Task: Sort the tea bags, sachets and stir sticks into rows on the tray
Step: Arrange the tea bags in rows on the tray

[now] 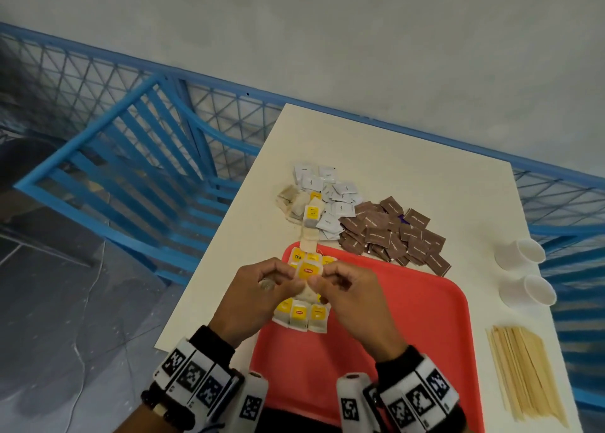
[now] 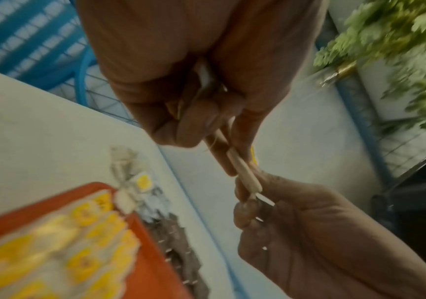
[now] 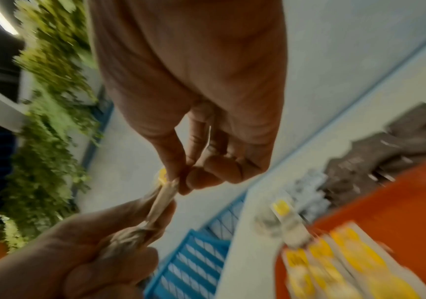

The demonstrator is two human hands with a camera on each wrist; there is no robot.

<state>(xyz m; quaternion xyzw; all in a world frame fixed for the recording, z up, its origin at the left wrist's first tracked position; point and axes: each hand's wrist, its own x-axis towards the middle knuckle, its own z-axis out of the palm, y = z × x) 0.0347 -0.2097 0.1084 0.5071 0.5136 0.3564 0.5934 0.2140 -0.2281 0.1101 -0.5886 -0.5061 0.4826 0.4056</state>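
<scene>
Both hands meet above the far left corner of the red tray [image 1: 409, 334]. The left hand [image 1: 258, 295] and the right hand [image 1: 352, 296] each pinch one end of a single tea bag [image 1: 307, 271], fingers and thumbs curled onto it; its yellow tag faces up in the head view. The wrist views show the bag stretched edge-on between the two pinches, clear of the tray.

The tray lies on a white table [image 1: 393, 157] and holds tea bags in rows [image 1: 301, 314] along its left side, yellow tags up, some hidden under the hands. The rest of the tray floor is bare red.

Beyond the tray's far edge, on the table, lie loose tea bags [image 1: 302, 208], a heap of white sachets [image 1: 330, 193] and, touching it on the right, a heap of brown sachets [image 1: 393, 236]. To the right of the tray two white paper cups [image 1: 523, 269] lie on their sides, what is inside hidden. Nearer, a bundle of wooden stir sticks [image 1: 527, 370] lies on the table.
</scene>
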